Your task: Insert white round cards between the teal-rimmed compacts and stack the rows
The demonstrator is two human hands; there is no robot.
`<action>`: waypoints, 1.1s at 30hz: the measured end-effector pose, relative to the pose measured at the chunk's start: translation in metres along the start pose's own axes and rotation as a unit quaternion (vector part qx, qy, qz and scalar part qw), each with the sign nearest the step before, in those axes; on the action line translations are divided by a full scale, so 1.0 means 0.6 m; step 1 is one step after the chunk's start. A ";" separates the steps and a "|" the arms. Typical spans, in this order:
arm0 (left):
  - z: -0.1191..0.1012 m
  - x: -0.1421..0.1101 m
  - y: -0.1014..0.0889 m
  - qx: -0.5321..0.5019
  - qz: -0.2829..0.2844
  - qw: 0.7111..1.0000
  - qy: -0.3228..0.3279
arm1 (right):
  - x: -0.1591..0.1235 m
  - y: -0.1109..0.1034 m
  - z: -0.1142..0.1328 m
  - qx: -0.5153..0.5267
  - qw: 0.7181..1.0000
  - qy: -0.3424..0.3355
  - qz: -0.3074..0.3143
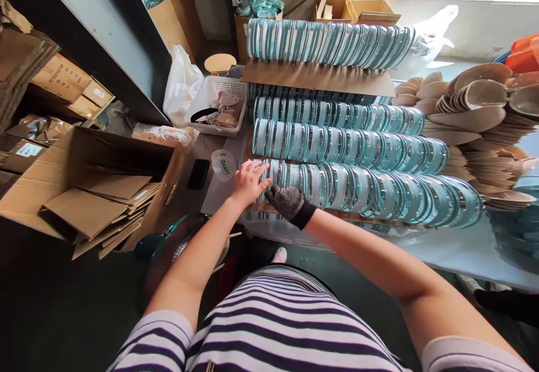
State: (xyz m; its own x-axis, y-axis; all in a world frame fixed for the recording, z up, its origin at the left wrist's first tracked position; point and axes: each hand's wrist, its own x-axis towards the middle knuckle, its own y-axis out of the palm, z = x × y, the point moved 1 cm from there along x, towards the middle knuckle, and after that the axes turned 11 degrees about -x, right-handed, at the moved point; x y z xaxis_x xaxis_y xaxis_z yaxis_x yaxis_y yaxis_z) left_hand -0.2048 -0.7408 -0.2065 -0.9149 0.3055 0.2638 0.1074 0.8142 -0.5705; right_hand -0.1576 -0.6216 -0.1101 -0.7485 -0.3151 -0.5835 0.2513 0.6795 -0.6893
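While touching, both hands [269,189] flank disc row [370,189].

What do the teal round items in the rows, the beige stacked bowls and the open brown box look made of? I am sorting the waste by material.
Teal-rimmed round items standing on edge in long rows: probably clear glossy plastic, since they glint and show through; possibly glass.
Beige shallow stacked bowls: matt and pale, perhaps wood or bamboo fibre; hard to tell.
Open brown box: corrugated cardboard, with dull folded flaps.

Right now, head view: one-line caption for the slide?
Bare left hand and gloved right hand rest on the near row of teal-rimmed discs, stacked rows behind.
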 end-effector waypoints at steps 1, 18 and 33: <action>0.000 0.000 0.001 0.001 -0.002 1.000 0.000 | -0.003 0.011 0.013 0.005 1.000 -0.006 0.006; -0.066 -0.013 0.010 0.036 0.059 0.989 0.130 | 0.022 -0.034 -0.181 0.010 0.978 0.192 0.077; -0.060 -0.008 0.024 0.031 0.083 0.990 0.108 | 0.101 -0.071 -0.207 -0.028 0.977 0.003 0.212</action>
State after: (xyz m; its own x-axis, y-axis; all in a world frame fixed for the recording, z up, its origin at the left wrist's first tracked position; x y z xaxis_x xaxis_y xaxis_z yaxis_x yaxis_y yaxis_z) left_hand -0.1852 -0.7128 -0.1880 -0.7814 0.5370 0.3179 0.2194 0.7133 -0.6657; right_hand -0.2898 -0.5875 -0.0632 -0.5884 0.0060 -0.8086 0.5053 0.7834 -0.3619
